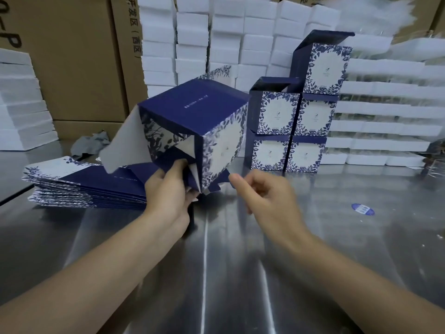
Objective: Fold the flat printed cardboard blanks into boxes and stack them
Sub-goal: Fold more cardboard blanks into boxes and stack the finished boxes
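1. My left hand (168,191) grips the tilted box (192,109) by its bottom flaps, above the table (240,261).
2. My right hand (262,196) hovers beside it, fingers (240,180) loosely curled, empty.
3. Blanks (84,186) lie left; folded boxes (289,131) stand stacked behind.

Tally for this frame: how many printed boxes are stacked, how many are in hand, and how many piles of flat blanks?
Stacked boxes: 5
Half-folded box in left hand: 1
Pile of flat blanks: 1
Total: 7
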Demonstrator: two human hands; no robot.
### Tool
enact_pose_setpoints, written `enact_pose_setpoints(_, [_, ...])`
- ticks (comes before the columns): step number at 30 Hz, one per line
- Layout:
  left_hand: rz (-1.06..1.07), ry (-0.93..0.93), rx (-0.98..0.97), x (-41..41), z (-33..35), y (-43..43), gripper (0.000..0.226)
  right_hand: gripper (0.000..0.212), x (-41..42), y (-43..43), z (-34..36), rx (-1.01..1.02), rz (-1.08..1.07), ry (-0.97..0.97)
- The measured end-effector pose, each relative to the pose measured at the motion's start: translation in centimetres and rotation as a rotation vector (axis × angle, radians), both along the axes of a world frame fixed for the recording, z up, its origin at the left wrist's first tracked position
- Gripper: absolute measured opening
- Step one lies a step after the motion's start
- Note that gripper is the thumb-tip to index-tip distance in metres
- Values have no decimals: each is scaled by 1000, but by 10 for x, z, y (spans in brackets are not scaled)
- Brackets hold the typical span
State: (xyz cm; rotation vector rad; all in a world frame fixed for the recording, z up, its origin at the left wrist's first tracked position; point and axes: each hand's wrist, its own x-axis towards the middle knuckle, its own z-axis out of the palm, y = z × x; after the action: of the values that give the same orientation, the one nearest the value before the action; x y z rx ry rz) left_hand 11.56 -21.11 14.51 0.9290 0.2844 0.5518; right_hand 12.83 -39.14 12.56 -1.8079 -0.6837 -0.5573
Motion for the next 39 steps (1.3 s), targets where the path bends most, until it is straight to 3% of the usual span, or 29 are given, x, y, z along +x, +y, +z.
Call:
enact_pose_setpoints(2, [-71, 11, -84, -1, 1, -7, 17, 56, 0, 1, -5, -145, 56, 82])
enact_pose_setpoints(5, [-196, 67, -112, -5, -3, -18, 27, 59, -4, 7, -11, -256, 111, 180])
enact_pose_setpoints(11, [-396, 131, 57, -12, -16, -32, 35, 39, -8, 16, -2, 155, 199, 346])
enact_pose_setpoints(14, [-384, 138, 163, -15, -16, -36, 28, 39, -8, 17, 4, 374, 195, 477])
enact_pose_setpoints(17, [-290, 122, 181, -16, -15, -38, 35, 34, -8, 17, 7, 474, 153, 553])
enact_pose_setpoints(22, [-230, 119, 254, -15, -16, -38, 37, 26, -7, 13, 8, 445, 155, 611])
enact_pose_setpoints(28, [-418, 42, 422, -25, -18, -43, 57, 40, -17, 20, 2, 288, 338, 688])
enact_pose_setpoints(32, [-398, 85, 399, -26, -17, -42, 51, 43, -17, 19, 3, 401, 383, 769])
enact_pose_setpoints(39, [-302, 97, 335, -20, -19, -42, 49, 37, -14, 16, 5, 383, 276, 764])
